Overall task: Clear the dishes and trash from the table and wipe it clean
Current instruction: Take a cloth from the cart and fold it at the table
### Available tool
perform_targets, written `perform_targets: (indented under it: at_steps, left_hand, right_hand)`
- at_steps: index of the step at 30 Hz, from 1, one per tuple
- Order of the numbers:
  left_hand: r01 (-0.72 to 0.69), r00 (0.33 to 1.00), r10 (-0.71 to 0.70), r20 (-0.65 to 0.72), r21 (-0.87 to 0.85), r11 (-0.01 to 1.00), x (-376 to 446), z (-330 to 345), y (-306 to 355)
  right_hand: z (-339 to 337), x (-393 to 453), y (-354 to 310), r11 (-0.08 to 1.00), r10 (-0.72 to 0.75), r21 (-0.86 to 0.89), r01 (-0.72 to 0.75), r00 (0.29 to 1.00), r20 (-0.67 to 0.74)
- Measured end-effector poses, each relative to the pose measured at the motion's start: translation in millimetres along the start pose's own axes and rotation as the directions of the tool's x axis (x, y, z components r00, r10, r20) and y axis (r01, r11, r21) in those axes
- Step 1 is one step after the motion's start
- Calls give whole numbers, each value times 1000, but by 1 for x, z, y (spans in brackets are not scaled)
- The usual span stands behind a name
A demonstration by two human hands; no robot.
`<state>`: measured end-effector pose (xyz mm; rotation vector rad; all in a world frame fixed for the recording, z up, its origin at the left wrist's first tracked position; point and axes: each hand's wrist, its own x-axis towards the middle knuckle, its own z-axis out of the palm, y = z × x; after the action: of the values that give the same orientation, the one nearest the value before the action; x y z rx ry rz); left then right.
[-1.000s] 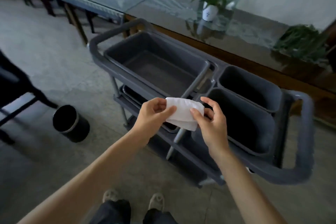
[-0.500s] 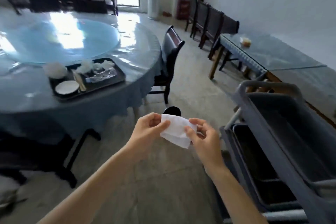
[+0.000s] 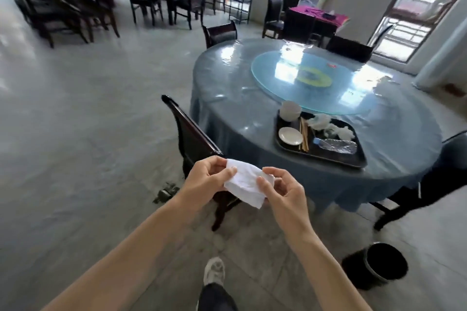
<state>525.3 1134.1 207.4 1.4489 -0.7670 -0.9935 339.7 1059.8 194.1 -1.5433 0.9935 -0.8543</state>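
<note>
A folded white cloth (image 3: 243,184) is held in front of me by both hands: my left hand (image 3: 204,179) pinches its left edge, my right hand (image 3: 283,190) its right edge. Beyond them stands the round table (image 3: 240,88) under a blue cover, with a glass turntable (image 3: 310,83) in its middle. Near the table's front edge lies a black tray (image 3: 280,145) carrying stacked white bowls (image 3: 290,110), a small white plate (image 3: 290,136), chopsticks (image 3: 304,136), crumpled tissues (image 3: 328,127) and a flattened plastic bottle (image 3: 336,145).
A dark wooden chair (image 3: 194,144) stands between me and the table, another chair (image 3: 429,184) at the right. A black waste bin (image 3: 379,264) sits on the floor at lower right. More chairs and tables fill the back of the room. Open floor lies to the left.
The view has swung from the grey cart to the round table, which now sits ahead on the right. Both hands have kept hold of the cloth; the bin is now at lower right.
</note>
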Motion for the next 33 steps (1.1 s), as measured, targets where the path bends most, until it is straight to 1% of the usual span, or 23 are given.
perform_targets:
  at_steps: [4, 9, 17, 21, 26, 30, 33]
  left_hand:
    - [-6, 987, 7, -159, 9, 1000, 35, -72, 7]
    - [16, 970, -13, -241, 11, 1000, 105, -146, 15]
    - [48, 965, -45, -260, 5, 999, 256, -238, 34]
    - [95, 954, -99, -284, -28, 995, 309, -276, 32]
    - [144, 953, -150, -264, -42, 989, 380, -327, 24]
    - [168, 964, -175, -199, -53, 984, 450, -373, 19]
    - [194, 971, -196, -135, -31, 981, 516, -410, 15]
  right_hand:
    - [76, 62, -6, 999, -35, 9, 34, 989, 141]
    - [159, 150, -10, 999, -38, 38, 31, 975, 220]
    - [261, 296, -18, 994, 19, 97, -44, 970, 242]
    - [303, 353, -16, 997, 42, 47, -56, 967, 249]
    - [356, 416, -8, 995, 87, 18, -96, 959, 268]
    - [402, 472, -3, 989, 142, 6, -147, 967, 210]
    - [439, 521, 1, 982, 181, 33, -187, 974, 138]
